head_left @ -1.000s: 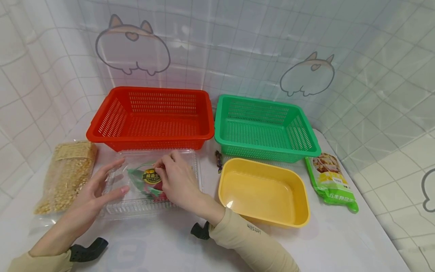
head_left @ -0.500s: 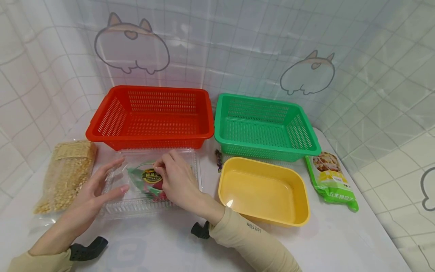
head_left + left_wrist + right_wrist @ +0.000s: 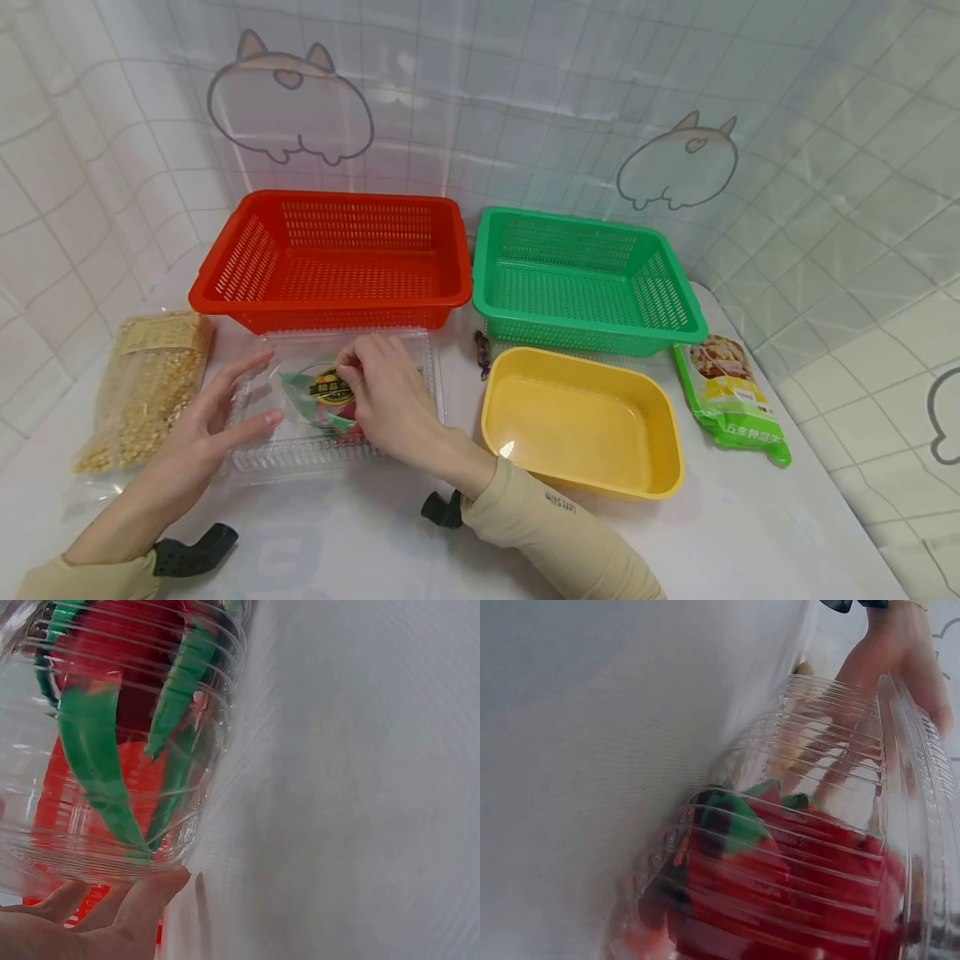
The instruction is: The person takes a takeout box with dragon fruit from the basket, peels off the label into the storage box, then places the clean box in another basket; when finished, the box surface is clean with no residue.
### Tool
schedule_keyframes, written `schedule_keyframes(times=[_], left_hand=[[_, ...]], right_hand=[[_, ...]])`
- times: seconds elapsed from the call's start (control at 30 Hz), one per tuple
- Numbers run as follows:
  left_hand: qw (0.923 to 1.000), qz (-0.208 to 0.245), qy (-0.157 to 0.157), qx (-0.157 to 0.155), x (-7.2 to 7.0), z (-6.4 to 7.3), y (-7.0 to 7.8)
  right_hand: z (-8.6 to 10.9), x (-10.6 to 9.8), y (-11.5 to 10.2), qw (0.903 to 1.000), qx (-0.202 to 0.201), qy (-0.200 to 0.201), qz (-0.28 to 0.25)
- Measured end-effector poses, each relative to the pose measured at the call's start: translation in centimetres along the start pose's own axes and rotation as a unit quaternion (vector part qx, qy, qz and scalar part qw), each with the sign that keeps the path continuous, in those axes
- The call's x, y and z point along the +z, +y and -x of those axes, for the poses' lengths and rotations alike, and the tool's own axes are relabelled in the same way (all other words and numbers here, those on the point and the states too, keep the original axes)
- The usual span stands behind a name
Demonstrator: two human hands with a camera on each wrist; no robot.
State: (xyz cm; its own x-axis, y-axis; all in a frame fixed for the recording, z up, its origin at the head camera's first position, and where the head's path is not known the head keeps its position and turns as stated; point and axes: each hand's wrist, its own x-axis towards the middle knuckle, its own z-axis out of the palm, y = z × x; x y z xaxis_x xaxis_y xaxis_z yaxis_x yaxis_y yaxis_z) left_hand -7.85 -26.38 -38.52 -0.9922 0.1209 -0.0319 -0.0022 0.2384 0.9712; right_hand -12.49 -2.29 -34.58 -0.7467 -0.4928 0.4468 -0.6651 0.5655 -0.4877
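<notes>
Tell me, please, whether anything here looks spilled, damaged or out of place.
No visible spill or damage; only the small dark elongated item looks stray, lying loose between the clear plastic box and yellow plastic tub.

Red bskt (image 3: pixel 337 319) blocks behind clr box (image 3: pixel 307 456); front passable.

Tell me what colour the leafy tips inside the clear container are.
The leafy tips are green, clearest in the left wrist view.

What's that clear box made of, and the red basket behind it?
Clear box: probably thin, glossy plastic, since it is see-through with ribbed sides and glints. Red basket: likely moulded plastic with a low sheen, judging by its even colour and slotted walls.
</notes>
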Motion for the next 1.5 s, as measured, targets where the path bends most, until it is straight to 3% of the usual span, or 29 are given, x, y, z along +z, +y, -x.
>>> schedule_keyframes(times=[0.57, 0.93, 1.3, 1.5], left_hand=[[1.0000, -0.002, 0.001, 0.005, -0.04, 0.08, -0.11], [0.9999, 0.007, -0.003, 0.011, -0.05, 0.08, -0.19], [0.9998, 0.012, -0.003, 0.016, -0.12, 0.00, -0.36], [0.9998, 0.020, -0.006, 0.002, -0.26, -0.14, -0.35]], right_hand=[[0.00, -0.10, 0.30, 0.9976, -0.046, 0.020, -0.048], [0.20, -0.17, 0.25, 0.9955, -0.022, 0.005, -0.092], [0.33, 0.02, 0.29, 0.9927, -0.026, 0.031, -0.114], [0.14, -0.23, 0.42, 0.9817, -0.022, 0.058, -0.180]])
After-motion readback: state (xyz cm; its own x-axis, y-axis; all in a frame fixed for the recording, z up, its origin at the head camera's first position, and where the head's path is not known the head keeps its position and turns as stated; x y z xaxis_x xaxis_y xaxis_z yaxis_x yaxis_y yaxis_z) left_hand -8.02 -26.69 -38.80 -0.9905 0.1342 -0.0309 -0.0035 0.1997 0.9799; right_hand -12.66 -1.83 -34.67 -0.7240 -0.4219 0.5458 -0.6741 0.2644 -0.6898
